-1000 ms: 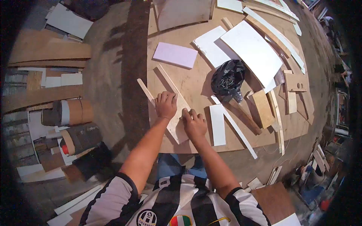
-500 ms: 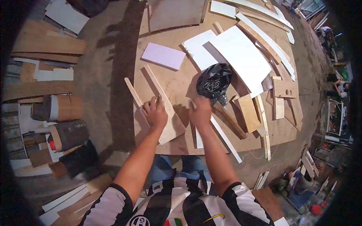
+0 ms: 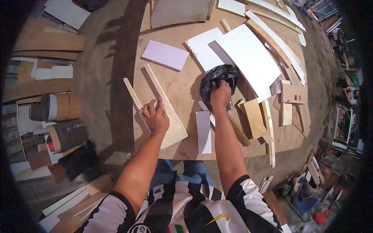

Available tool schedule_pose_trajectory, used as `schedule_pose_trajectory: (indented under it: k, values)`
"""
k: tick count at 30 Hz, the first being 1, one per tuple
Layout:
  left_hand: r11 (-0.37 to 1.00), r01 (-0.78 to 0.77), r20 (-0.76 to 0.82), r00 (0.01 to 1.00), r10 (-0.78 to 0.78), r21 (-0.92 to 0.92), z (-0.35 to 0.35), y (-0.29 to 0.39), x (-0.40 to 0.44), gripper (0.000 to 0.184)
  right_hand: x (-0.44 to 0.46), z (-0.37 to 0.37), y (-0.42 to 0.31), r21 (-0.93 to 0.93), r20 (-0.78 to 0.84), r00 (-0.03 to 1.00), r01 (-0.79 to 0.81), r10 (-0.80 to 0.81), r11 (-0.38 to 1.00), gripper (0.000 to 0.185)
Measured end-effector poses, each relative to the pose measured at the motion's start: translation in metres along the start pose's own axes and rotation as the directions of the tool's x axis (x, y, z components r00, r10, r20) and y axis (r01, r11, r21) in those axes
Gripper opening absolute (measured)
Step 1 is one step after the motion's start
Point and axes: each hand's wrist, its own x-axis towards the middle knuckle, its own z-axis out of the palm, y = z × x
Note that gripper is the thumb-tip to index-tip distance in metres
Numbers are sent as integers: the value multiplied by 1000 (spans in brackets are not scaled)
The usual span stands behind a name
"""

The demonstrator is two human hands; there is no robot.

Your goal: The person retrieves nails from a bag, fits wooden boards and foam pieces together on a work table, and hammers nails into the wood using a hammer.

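Note:
My left hand (image 3: 156, 116) rests on a light wooden piece (image 3: 175, 130) with two long prongs pointing away from me. Its fingers are partly bent and apart, with the palm over the wood. My right hand (image 3: 221, 95) reaches into the opening of a black plastic bag (image 3: 227, 72); its fingers are bent together at the bag, and anything between them is hidden. A small white board (image 3: 203, 132) lies between my forearms, beside the wooden piece.
A lilac board (image 3: 165, 55) lies beyond the pronged piece. Large white boards (image 3: 248, 54), a yellowish block (image 3: 254, 118), a dark wooden stick (image 3: 239, 132) and a piece with two holes (image 3: 293, 94) are on the right of the plywood table (image 3: 182, 85).
My right hand has left the wooden piece and moved right and forward to the black bag. My left hand has stayed on the wood. The whole view has shifted slightly.

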Motion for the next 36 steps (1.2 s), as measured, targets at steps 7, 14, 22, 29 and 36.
schedule_pose_trajectory:
  k: [7,14,22,29,36]
  values:
    - [1000,-16,-17,1000,16,14,3,-1,-2,47,9,1,19,63,38,998,-50,47,997,18]
    - [1000,4,13,1000,-4,25,0,1,-3,50,24,-3,53,645,208,912,-399,354,652,22]
    - [999,20,57,998,-22,42,-5,5,0,43,23,-8,54,539,175,947,-320,268,779,19]
    - [1000,14,62,998,-15,17,-5,3,0,48,9,-18,13,165,141,972,164,-188,973,23]
    - [1000,1,46,999,-1,1,-4,4,0,50,6,-16,-13,-181,190,981,82,-47,980,29]
